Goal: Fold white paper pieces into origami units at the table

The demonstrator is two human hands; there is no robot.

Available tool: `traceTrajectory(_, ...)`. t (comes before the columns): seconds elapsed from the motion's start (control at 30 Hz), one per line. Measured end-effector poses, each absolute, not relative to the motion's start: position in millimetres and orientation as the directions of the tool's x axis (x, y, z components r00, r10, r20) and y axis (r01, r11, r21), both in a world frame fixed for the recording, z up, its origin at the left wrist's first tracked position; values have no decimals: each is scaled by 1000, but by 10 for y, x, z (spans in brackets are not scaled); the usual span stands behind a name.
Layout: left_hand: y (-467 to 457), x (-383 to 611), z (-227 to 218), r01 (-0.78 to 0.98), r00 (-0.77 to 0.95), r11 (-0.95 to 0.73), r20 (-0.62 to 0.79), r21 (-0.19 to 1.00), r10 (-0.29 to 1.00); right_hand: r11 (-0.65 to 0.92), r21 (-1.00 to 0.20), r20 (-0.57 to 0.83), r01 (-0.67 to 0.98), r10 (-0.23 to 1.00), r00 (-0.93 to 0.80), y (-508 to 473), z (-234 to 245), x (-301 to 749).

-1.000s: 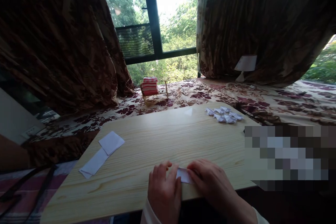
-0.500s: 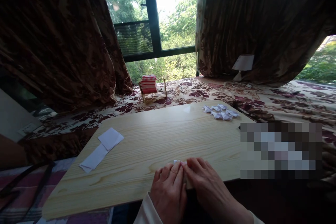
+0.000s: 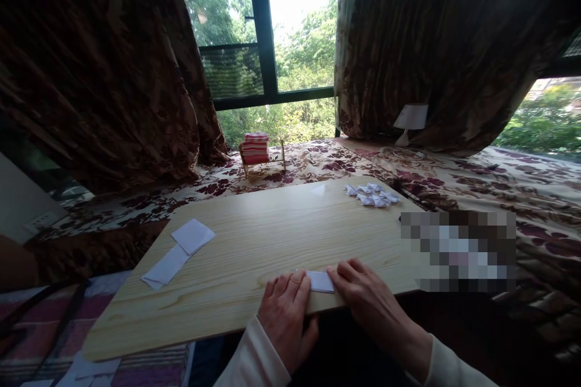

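A small folded white paper piece (image 3: 320,281) lies near the front edge of a light wooden board (image 3: 254,248). My left hand (image 3: 285,317) rests flat at its left end, fingers stretched out and pressing on it. On the paper's right end my right hand (image 3: 363,296) presses with its fingertips, fingers also laid flat. Both hands touch the paper and the board.
Two white paper sheets (image 3: 175,252) lie at the board's left. A cluster of folded paper pieces (image 3: 371,195) sits at its far right corner. A striped stack on a small wooden stand (image 3: 256,151) and a white lamp (image 3: 410,119) stand beyond, before dark curtains.
My hands, pressed together over the paper half a second ago, have spread apart sideways, so the folded paper shows between them.
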State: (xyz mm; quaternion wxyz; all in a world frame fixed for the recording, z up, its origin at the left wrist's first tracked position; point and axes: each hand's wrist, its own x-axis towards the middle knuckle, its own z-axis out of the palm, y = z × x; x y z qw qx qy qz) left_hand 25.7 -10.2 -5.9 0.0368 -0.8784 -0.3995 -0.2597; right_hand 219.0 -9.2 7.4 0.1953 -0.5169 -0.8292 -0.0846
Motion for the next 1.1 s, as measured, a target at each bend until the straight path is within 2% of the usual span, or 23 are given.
traceTrajectory(0.1, -147, 340, -170, 763, 478, -640, 589, 90, 651, 481, -80, 409, 873, 815, -412, -132, 107, 2204)
traceTrajectory(0.17, -177, 385, -261, 783, 420, -619, 681, 63, 600, 526, -68, 482, 848, 761, -434, -180, 39, 2154)
traceTrajectory(0.3, -196, 368, -336, 775, 442, -632, 694, 24, 568, 575, -4, 578, 818, 669, -467, -276, -218, 2029)
traceTrajectory(0.47, -141, 205, -220, 722, 545, -687, 677, -79, 495, 512, -2, 558, 859, 713, -424, -335, -328, 1979)
traceTrajectory(0.63, -113, 63, -133, 646, 565, -757, 726, -95, 392, 515, -48, 595, 856, 703, -389, -395, -301, 1956)
traceTrajectory(0.77, -163, 31, -130, 600, 519, -800, 776, -31, 359, 595, -124, 671, 794, 639, -375, -442, -260, 1998)
traceTrajectory(0.87, -225, 86, -86, 599, 437, -795, 791, 98, 427, 672, -239, 693, 701, 624, -361, -421, -167, 2077)
traceTrajectory(0.93, -240, 147, -37, 619, 359, -751, 769, 227, 529, 666, -376, 640, 645, 690, -339, -368, -87, 2119)
traceTrajectory(1.0, -220, 206, 9, 646, 282, -684, 726, 339, 627, 582, -529, 542, 617, 792, -282, -292, -12, 2133)
traceTrajectory(1.1, -158, 254, 33, 698, 204, -614, 720, 369, 664, 431, -643, 409, 633, 892, -192, -161, 62, 2102)
